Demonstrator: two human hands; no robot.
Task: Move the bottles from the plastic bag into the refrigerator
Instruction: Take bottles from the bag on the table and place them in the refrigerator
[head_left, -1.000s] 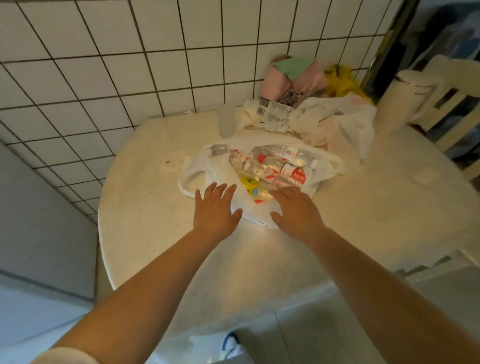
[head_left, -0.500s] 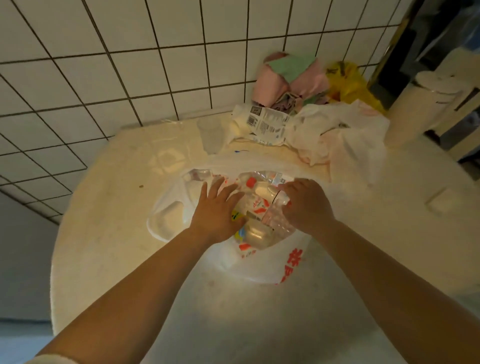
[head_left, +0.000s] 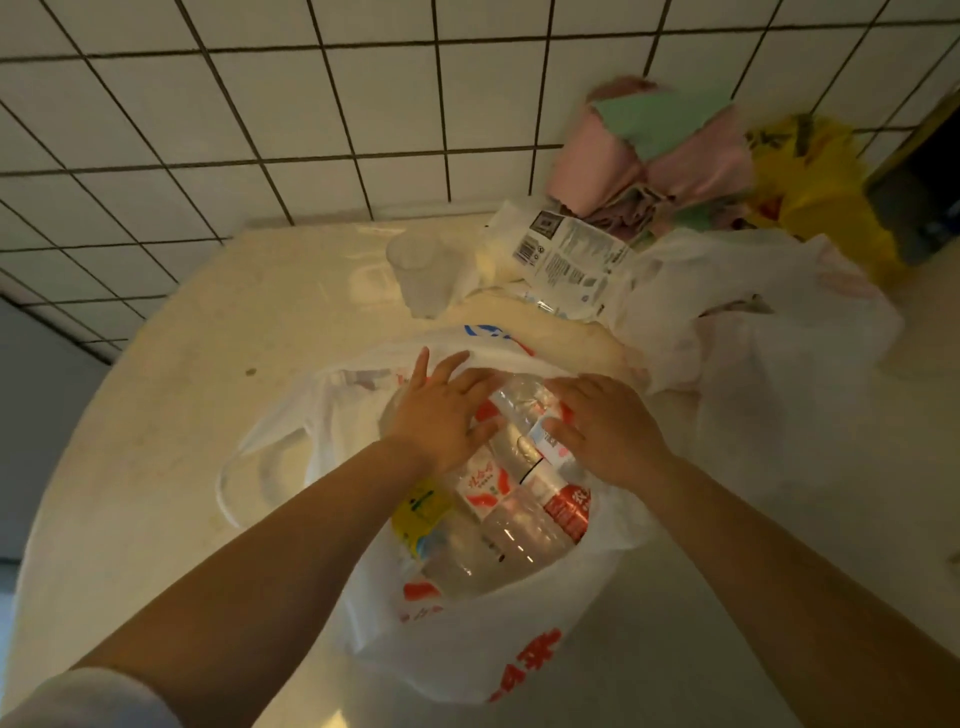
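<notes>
A white plastic bag (head_left: 467, 644) with red print lies open on the round cream table (head_left: 156, 426). Several clear bottles are inside it: one with a red label (head_left: 566, 512), one with a white and red label (head_left: 483, 488), and one with a yellow label (head_left: 421, 509). My left hand (head_left: 441, 410) rests with spread fingers on the bottles at the bag's mouth. My right hand (head_left: 608, 431) curls round a clear bottle (head_left: 519, 415) with a pale label, between the two hands. The refrigerator is out of view.
Behind the bag stand a clear plastic cup (head_left: 421, 275), a white packet with a barcode (head_left: 566, 260) and a second white plastic bag (head_left: 753, 322). Pink and green cloths (head_left: 649, 150) and a yellow bag (head_left: 815, 192) lie against the tiled wall.
Both hands moved from the table in front of the bag into its mouth. My right hand closed on a clear bottle, and my left hand came down on the bottles beside it.
</notes>
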